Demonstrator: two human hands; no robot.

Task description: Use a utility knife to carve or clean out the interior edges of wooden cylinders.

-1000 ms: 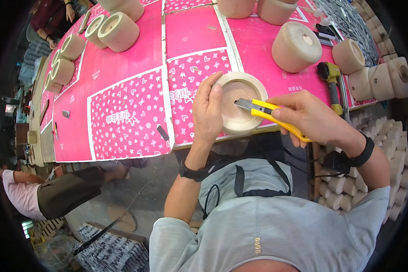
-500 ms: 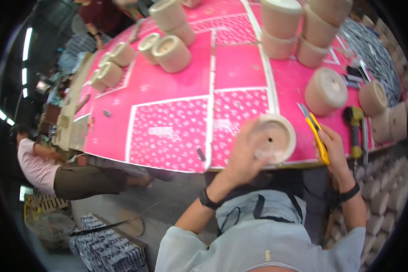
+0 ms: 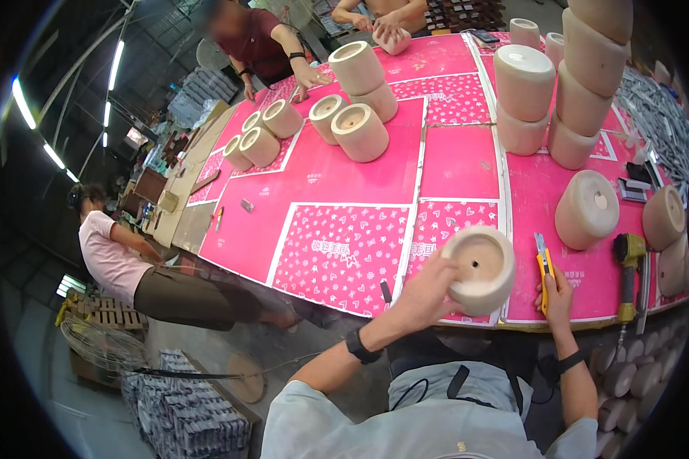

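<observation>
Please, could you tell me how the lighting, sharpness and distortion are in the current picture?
In the head view, the light tubes glare white against dark surroundings; the head view shows the yellow cutter and the hollowed round piece fairly sharp; the head view's fisheye bows the pink table's near edge and leaves black corners.
</observation>
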